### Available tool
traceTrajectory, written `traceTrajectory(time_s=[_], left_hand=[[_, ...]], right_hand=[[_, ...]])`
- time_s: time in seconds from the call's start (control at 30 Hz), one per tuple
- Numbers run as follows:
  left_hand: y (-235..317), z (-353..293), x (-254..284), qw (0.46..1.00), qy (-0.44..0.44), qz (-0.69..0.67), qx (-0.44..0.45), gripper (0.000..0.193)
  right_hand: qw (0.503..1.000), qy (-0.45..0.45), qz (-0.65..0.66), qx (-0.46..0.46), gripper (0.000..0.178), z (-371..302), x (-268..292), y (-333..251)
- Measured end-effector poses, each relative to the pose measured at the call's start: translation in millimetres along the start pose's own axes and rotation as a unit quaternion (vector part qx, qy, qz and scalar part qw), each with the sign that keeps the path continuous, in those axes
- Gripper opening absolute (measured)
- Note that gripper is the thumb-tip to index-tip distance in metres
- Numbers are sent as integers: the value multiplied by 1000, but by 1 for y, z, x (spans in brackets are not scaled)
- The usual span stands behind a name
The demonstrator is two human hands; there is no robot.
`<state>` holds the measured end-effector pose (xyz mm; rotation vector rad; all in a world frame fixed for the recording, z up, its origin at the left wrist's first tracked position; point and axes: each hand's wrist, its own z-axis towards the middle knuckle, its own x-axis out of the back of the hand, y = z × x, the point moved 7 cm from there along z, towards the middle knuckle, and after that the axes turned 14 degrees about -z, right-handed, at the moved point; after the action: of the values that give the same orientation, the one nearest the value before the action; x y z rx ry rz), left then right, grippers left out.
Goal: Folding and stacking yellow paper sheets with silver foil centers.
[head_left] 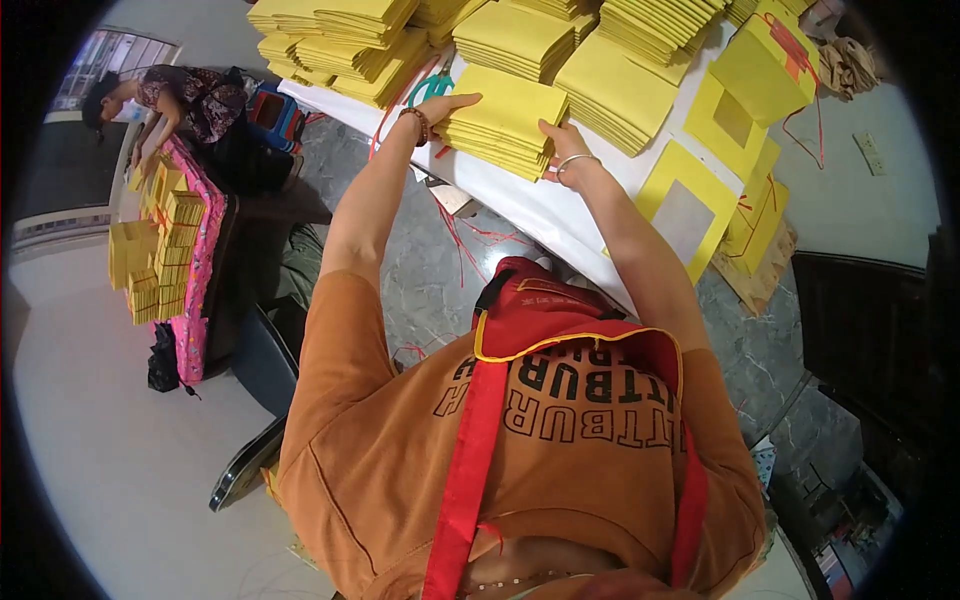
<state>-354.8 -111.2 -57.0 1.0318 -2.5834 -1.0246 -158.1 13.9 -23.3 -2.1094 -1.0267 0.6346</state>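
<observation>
Both hands grip a stack of folded yellow paper (500, 105) at the front edge of the white-covered table (500, 215). My left hand (438, 108) clasps the stack's left end, thumb lying over the top and the other fingers mostly hidden. At the right end, my right hand (565, 148) closes around the corner, its thumb near the upper face. Whether the stack rests on the table or is slightly lifted I cannot tell. Teal-handled scissors (430, 88) lie just beyond my left hand.
More yellow paper stacks (615, 90) fill the table's far side. Flat yellow sheets with grey panels (685, 215) lie at the right, near red cords (790, 45). Left, another person (195, 95) bends over a pink-covered table (205, 200) with yellow bundles. A dark chair (265, 355) stands behind left.
</observation>
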Motion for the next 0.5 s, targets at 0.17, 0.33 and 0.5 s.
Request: traceTrajectory(time_s=[0.17, 0.33, 0.5], left_hand=[[0, -26, -16, 999, -32, -40, -6, 48], [7, -64, -39, 986, -94, -76, -116, 46], [5, -99, -59, 925, -164, -142, -313, 65]], right_hand=[[998, -36, -12, -46, 47, -3, -1, 7], [999, -43, -5, 21, 61, 0, 15, 21], [971, 11, 6, 238, 78, -17, 36, 14]])
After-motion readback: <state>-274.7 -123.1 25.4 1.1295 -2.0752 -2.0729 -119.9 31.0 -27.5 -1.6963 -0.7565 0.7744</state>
